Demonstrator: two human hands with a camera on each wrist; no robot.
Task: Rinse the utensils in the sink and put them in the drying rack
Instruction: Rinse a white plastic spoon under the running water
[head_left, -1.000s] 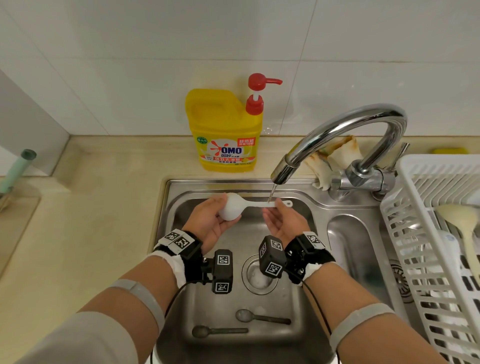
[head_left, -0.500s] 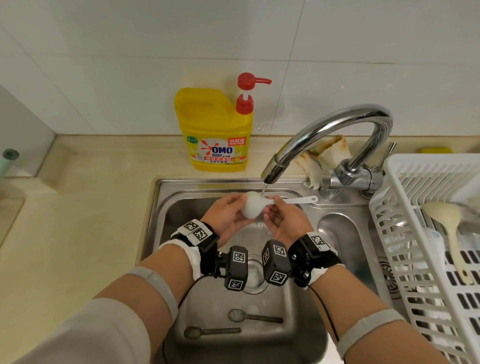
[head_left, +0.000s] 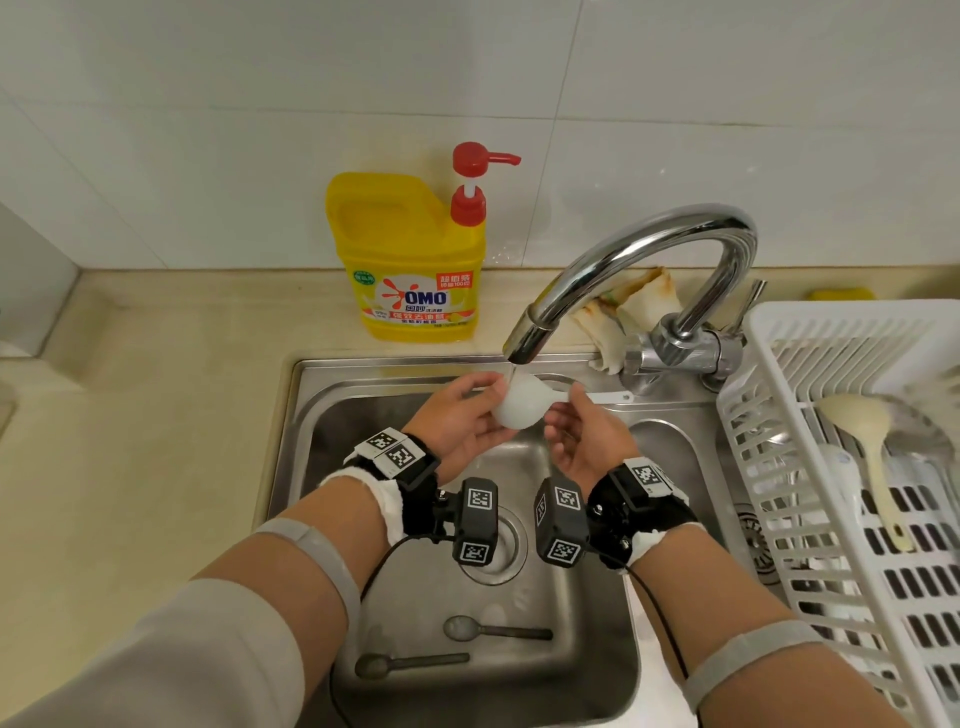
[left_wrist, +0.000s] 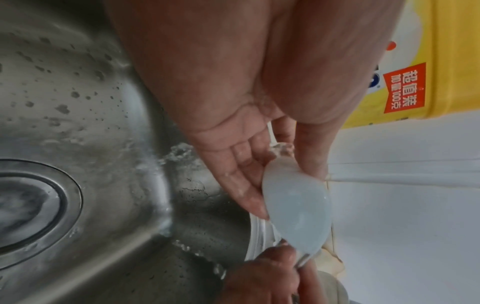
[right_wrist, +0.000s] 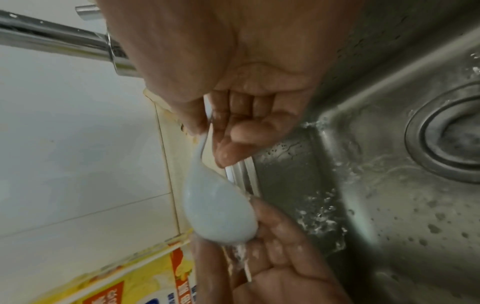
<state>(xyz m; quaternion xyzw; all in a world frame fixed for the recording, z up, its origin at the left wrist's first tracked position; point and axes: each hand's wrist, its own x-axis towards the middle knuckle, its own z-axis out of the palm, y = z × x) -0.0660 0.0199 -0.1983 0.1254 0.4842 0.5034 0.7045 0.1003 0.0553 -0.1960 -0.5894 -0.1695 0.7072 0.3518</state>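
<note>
A white plastic spoon (head_left: 519, 408) with a deep round bowl is held under the running tap (head_left: 530, 338), over the steel sink (head_left: 395, 370). Water strikes the bowl (left_wrist: 296, 209) and runs off it (right_wrist: 218, 211). My left hand (head_left: 462, 421) holds the bowl between thumb and fingers (left_wrist: 241, 181). My right hand (head_left: 582, 431) pinches the handle just behind the bowl (right_wrist: 233, 127). Two dark metal spoons (head_left: 493, 630) (head_left: 410, 663) lie on the sink floor near its front. The white drying rack (head_left: 852, 322) stands at the right with a beige ladle (head_left: 857, 431) in it.
A yellow detergent bottle (head_left: 415, 275) with a red pump stands behind the sink on the beige counter. A crumpled cloth (head_left: 623, 306) lies behind the tap. The drain (head_left: 498, 551) is in the basin's middle. A second small basin (head_left: 670, 457) lies between sink and rack.
Both hands slid the white spoon to the right, so the stream now hits its bowl rather than its handle. My head has turned slightly left.
</note>
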